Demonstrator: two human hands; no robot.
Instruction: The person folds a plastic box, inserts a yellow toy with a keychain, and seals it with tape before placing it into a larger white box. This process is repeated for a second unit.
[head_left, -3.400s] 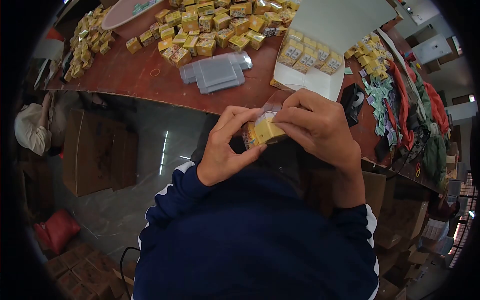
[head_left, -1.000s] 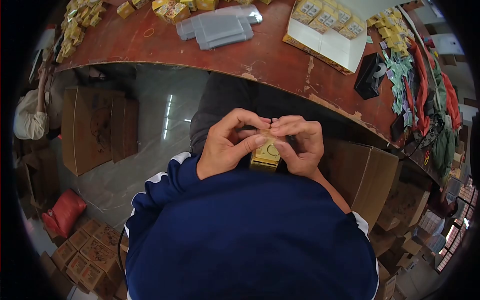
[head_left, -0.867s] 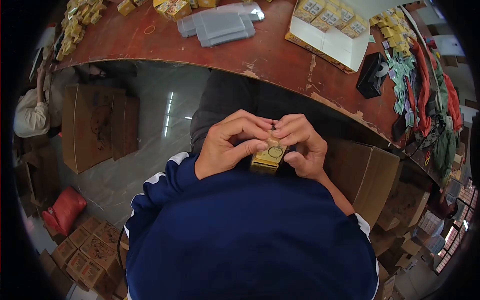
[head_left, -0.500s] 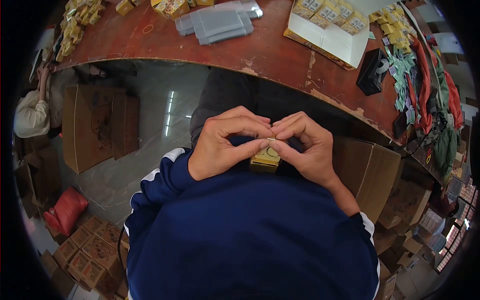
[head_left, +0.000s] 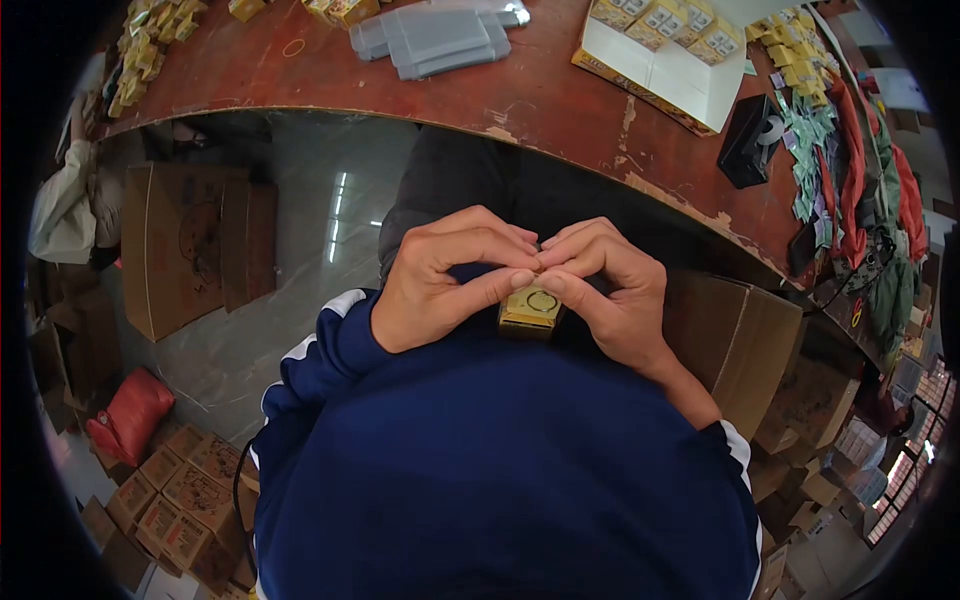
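Observation:
Close in front of my chest, my left hand (head_left: 450, 275) and my right hand (head_left: 610, 290) meet at the fingertips. Each is pinched closed, thumb against fingers. Whatever lies between the fingertips is hidden or too small to name. Just below them is a small yellow box (head_left: 528, 312) with a dark ring shape on its upper face. The fingers partly cover the top of this box.
Beyond my hands is a worn red table (head_left: 330, 75) with clear plastic trays (head_left: 440, 45), a white-lined display box (head_left: 660, 75), a black tape dispenser (head_left: 750, 142) and small yellow boxes. Cardboard boxes (head_left: 185, 250) flank me. Another person's sleeve (head_left: 62, 215) is at far left.
The thin light-coloured item that showed between my fingertips is no longer visible. My thumbs have risen slightly, and more of the yellow box's top shows. The other person's sleeve has shifted.

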